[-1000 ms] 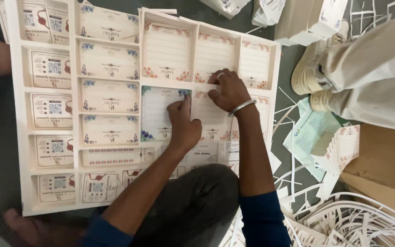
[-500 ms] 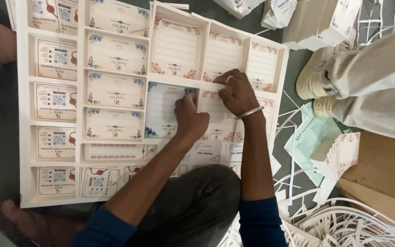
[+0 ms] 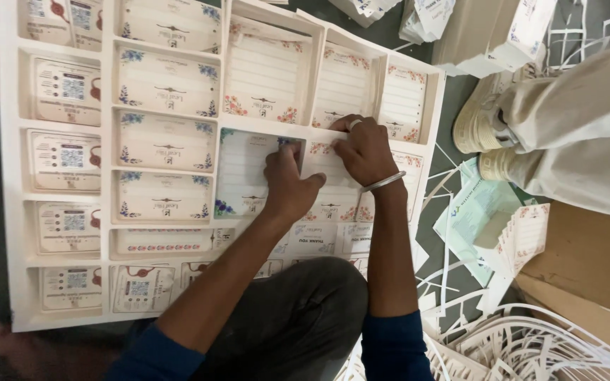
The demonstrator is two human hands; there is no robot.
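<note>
Change: the big white sheet (image 3: 15,212) and both hands look much the same as a moment ago; the hands have stayed on the same spot.
Left hand (image 3: 287,185): lies flat with fingers pressed down on a card with blue flowers (image 3: 241,173).
Right hand (image 3: 363,148): just beside the left, fingers bent and pushing on a card with red flowers (image 3: 326,190).
Sheet: white, full of small printed cards in rows, lying on the floor under both hands.
Nearby: paper strips (image 3: 531,346) right of the hands; another person's shoe (image 3: 478,120) beyond them.
</note>
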